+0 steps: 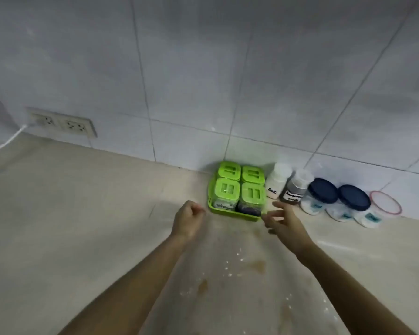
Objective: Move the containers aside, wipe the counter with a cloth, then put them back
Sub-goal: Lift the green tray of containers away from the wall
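Supervisor: Hands?

Operator: I note the left hand (pixel 188 220) curled, empty, just left of the lime-green square plastic tray (pixel 237 215) of lidded jars. The right hand (pixel 284 223) is spread, empty, just beside its front-right corner.

Supervisor: Step?

Operator: Moving aside, unstarted, I judge. Next: grip both tray sides.

Dim, cool, even light, source out of view; faint soft shadows on the surface (pixel 65 213); overall soft blur, container labels (pixel 272 190) smeared; wide-angle bowing of wall tile lines (pixel 143 81) toward the edges.
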